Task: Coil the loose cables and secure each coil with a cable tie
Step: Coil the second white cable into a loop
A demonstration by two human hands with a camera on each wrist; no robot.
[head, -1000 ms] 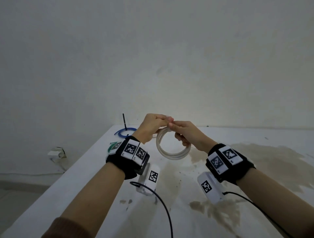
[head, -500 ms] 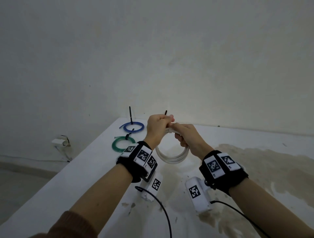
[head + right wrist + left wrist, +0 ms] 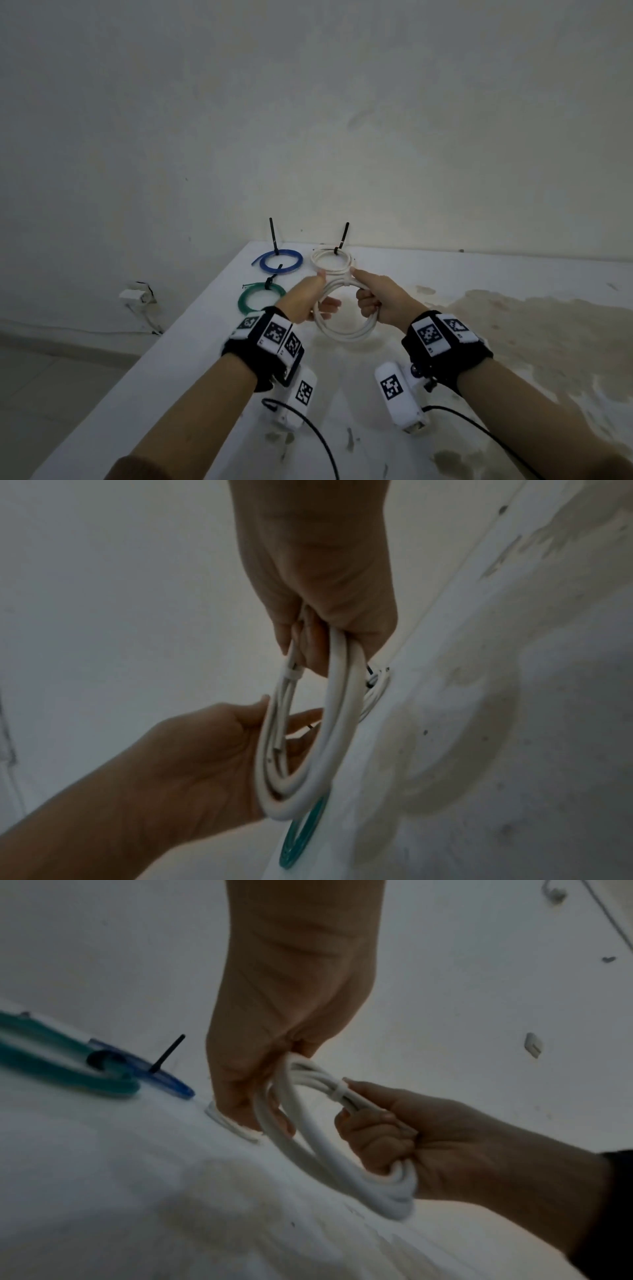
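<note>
2 hands hold 1 white coil (image 3: 346, 317) up above the table (image 3: 496, 394). The right hand (image 3: 378, 301) has its fingers curled tight round the right side of the coil, thumb on top beside a small white tie (image 3: 337, 1092) that wraps the loops. The left hand (image 3: 305, 301) holds the left side, with its thumb on top and fingers reaching through the ring.

A second ago both hands were pinched close together at the top of the coil. Now they have slid apart to the 2 sides, and the view has tipped down so more of the table shows. I think the tie on this coil is done and the coil is ready to go down.

Behind the hands lie 3 more coils, each with a black tie sticking up or out: another white coil (image 3: 331, 262) just past the fingers, a blue coil (image 3: 281, 263) left of it, and a green coil (image 3: 260, 299) nearer the left wrist. No loose cable shows, so the job looks almost finished.
</note>
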